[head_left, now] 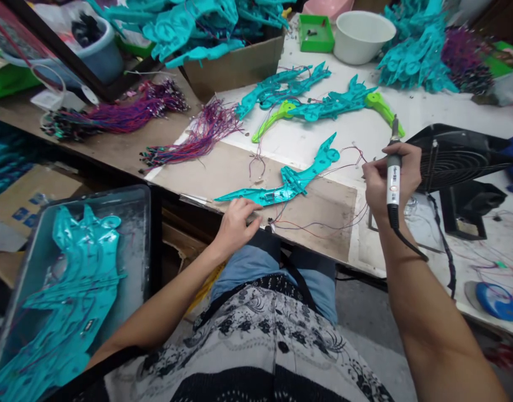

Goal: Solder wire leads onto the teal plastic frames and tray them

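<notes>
My right hand [392, 176] is closed round a soldering iron [393, 187] with a grey-white handle; its tip points up and away, and thin wires run close by the fingertips. My left hand [238, 226] grips the near edge of a turquoise plastic part [296, 181], toward its left end, against the brown work board [335, 204]. The fingertips hide some of that edge. Red and dark thin wires trail from the part to the right. Behind it lies another turquoise part [331, 106] with lime-green end pieces [384, 109].
Purple-red wire bundles [201, 134] lie at the left. A black fan [461, 151] and a blue solder spool [497, 301] are on the right. A bin [141, 234] of turquoise parts stands below left. At the back are a cardboard box [235, 70], a white bowl [363, 36] and a green tray [317, 42].
</notes>
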A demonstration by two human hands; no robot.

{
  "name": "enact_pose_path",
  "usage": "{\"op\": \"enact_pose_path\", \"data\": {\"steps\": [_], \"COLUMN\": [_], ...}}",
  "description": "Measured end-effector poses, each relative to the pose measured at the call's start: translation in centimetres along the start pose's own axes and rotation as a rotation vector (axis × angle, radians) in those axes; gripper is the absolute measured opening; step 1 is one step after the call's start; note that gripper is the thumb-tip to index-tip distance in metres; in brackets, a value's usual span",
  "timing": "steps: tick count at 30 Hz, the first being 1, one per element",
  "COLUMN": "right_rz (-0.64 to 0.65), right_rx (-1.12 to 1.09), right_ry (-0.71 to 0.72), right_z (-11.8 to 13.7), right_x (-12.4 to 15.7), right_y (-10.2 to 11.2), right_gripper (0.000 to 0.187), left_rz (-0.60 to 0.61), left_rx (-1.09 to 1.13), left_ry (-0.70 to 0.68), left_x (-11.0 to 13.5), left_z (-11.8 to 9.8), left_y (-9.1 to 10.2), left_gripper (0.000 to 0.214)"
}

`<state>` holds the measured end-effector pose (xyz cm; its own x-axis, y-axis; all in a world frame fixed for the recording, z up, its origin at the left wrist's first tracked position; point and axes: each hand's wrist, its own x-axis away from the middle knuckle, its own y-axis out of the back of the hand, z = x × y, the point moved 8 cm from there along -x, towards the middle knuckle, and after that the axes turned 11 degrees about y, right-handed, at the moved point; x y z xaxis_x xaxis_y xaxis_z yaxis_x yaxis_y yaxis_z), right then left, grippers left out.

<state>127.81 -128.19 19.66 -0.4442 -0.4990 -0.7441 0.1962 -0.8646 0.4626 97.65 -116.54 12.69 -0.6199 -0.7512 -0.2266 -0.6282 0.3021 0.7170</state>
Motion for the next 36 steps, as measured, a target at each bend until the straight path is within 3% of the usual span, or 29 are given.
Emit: {"op": "enact_pose_path", "data": {"steps": [7, 14, 23, 30, 36], "right_rz": [0.001, -0.012, -0.026, -0.001, 0.011], "right_rx": [-0.048, -0.068, -0.063, -0.055, -0.028], "right_ry": [-0.022, -0.056, -0.059, -0.079, -0.085], "right_z": [0.1, 0.0, -0.4, -1.1, -2.0], "right_x": [0.6, 1.2, 1.0, 1.4, 1.7], "right_y": [-0.4, -0.3, -1.2, -1.2, -1.3], "right_gripper": [0.035, 0.033, 0.033, 0.034, 0.032], "left_rz": [0.036, 0.057, 0.005, 0.024, 0.095], "left_rx": [-0.175, -0.129, -0.129, 0.062, 0.344], "left_ry": [-0.108, -0.011, -0.019, 0.032, 0.280], "left_x": [1.2, 2.4, 2.0, 1.5, 1.0], "left_z": [-1.7, -1.7, -1.9, -2.0, 0.2], "left_y": [-1.7, -3.1, -3.8, -3.3, -2.6], "left_gripper": [0.026, 0.017, 0.019, 0.017, 0.012]}}
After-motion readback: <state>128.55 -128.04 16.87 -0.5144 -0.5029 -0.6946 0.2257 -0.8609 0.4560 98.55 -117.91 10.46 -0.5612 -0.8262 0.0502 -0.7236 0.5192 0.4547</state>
